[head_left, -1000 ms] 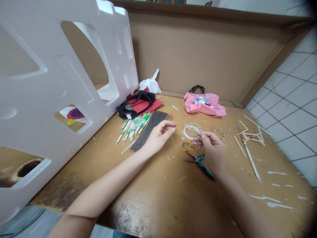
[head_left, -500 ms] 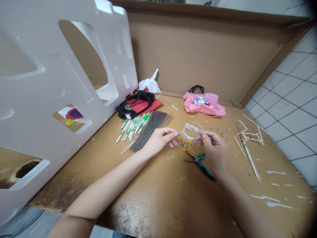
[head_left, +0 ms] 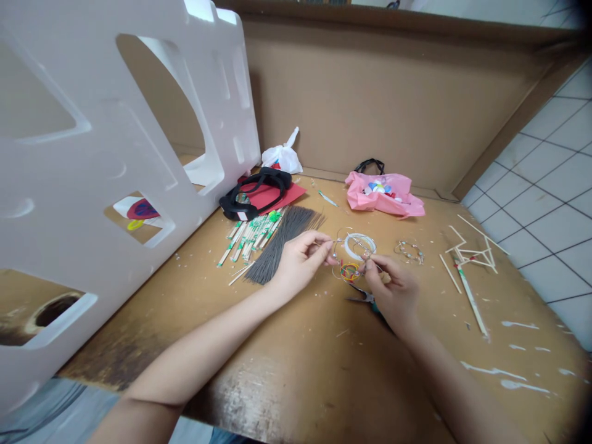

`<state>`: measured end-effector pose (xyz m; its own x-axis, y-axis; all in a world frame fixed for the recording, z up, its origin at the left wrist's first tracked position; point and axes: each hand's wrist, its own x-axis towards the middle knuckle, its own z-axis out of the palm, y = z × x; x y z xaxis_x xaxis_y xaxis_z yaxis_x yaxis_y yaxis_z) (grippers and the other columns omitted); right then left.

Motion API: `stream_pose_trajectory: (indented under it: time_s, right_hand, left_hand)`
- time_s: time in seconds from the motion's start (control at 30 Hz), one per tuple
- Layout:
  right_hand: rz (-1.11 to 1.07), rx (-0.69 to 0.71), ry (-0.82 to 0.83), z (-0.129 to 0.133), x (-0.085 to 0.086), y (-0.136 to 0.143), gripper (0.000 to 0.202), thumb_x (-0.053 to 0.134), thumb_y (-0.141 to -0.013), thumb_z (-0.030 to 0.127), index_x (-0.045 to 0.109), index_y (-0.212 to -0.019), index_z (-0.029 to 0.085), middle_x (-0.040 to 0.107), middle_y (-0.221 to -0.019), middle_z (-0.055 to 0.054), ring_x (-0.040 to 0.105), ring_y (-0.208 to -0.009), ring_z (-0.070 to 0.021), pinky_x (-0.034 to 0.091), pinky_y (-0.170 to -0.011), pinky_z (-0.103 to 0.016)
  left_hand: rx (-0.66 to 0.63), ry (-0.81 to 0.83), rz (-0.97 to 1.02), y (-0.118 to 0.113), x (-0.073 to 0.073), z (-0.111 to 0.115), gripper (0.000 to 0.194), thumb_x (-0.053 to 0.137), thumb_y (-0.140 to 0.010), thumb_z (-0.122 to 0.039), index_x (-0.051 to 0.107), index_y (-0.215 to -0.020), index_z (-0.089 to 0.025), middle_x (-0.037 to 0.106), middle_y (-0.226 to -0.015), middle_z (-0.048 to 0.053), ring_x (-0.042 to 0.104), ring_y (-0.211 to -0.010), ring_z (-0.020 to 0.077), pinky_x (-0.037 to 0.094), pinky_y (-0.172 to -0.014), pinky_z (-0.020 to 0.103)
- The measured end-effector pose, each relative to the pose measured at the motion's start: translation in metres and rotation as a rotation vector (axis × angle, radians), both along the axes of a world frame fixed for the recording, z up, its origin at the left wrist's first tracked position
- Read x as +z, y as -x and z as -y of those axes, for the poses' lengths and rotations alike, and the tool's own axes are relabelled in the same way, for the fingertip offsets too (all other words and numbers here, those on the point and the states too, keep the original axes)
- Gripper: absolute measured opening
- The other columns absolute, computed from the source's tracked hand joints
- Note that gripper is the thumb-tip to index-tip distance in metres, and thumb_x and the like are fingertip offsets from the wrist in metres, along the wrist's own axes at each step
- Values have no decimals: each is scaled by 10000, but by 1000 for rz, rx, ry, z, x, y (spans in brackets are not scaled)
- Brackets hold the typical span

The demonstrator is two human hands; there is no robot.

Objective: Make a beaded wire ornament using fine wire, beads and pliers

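Note:
Between both hands runs a thin beaded wire (head_left: 336,242) with small beads on it. My left hand (head_left: 309,253) pinches one end between thumb and fingers. The other part is pinched in my right hand (head_left: 391,287). Just behind the fingertips lies a white ring-shaped coil (head_left: 354,255). Red, yellow and green wire loops (head_left: 348,272) rest below it on the table. Dark-jawed pliers (head_left: 364,297) with teal handles lie partly hidden under my right hand. To the right is a small beaded ring (head_left: 409,252).
A dark wire bundle (head_left: 283,246), wrapped sticks (head_left: 252,237) and a black strap (head_left: 231,206) lie left. Behind are a white bag (head_left: 282,158) and a pink bag (head_left: 383,200). A stick frame (head_left: 474,256) sits right; a large white plastic panel (head_left: 102,135) stands left.
My right hand has moved slightly down and left, covering more of the pliers. My left hand stays pinched, with its fingers a little more curled. The view has shifted slightly.

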<state>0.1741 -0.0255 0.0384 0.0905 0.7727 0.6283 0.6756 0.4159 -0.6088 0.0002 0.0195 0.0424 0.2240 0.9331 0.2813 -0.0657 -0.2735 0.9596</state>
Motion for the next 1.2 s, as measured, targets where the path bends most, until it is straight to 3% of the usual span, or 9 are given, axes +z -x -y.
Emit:
stream_pose_trajectory:
  time_s: [0.3, 0.53, 1.0, 1.2]
  right_hand:
    - [122, 2, -67, 0, -2, 0, 129, 520, -797, 163, 638, -759, 198, 642, -603, 21, 558, -504, -99, 435, -519, -219]
    - [113, 1, -43, 1, -2, 2, 135, 518, -786, 163, 649, -769, 189, 636, -598, 17, 555, -498, -103, 431, -517, -220]
    - [170, 5, -50, 1, -4, 2, 110, 527, -787, 176, 624, -741, 199, 644, -622, 11, 553, -497, -102, 423, -509, -221]
    - [155, 19, -12, -1, -12, 3, 113, 517, -793, 192, 627, -770, 203, 663, -665, 1, 572, -520, -111, 439, -516, -231]
  left_hand:
    - [124, -221, -221, -1, -6, 5, 117, 464, -883, -294, 467, -849, -183, 625, -625, -17, 647, -573, 109, 493, -550, 208]
    - [132, -259, -241, 0, -10, 3, 101, 431, -899, -279, 438, -862, -184, 607, -707, -13, 644, -586, 97, 483, -559, 210]
    - [170, -323, -312, -1, -11, 3, 99, 414, -910, -281, 416, -870, -191, 565, -607, -37, 574, -542, 92, 436, -576, 232]
    - [285, -468, -370, 1, -12, 0, 85, 420, -899, -258, 442, -868, -182, 580, -896, 39, 548, -634, 83, 427, -625, 243]
